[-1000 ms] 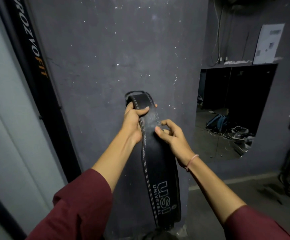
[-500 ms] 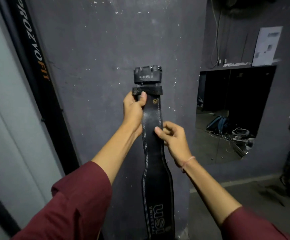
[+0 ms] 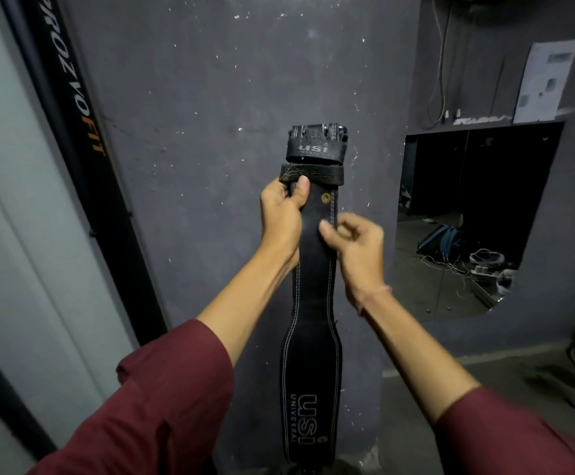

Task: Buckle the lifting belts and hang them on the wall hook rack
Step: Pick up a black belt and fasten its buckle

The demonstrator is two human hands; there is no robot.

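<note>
A single head-worn wide-angle camera is looking forward and slightly down along both outstretched arms, facing a dark grey wall at close range. Its edges are taking in a wall opening to the right and the floor below.

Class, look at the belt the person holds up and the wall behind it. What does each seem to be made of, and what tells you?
Belt: probably black leather, matte and slightly grained, with pale stitching along both edges, a brass-coloured rivet and a worn keeper loop.
Wall: likely plaster or concrete under dark grey matte paint; pale chips and scuffs show through.
</note>
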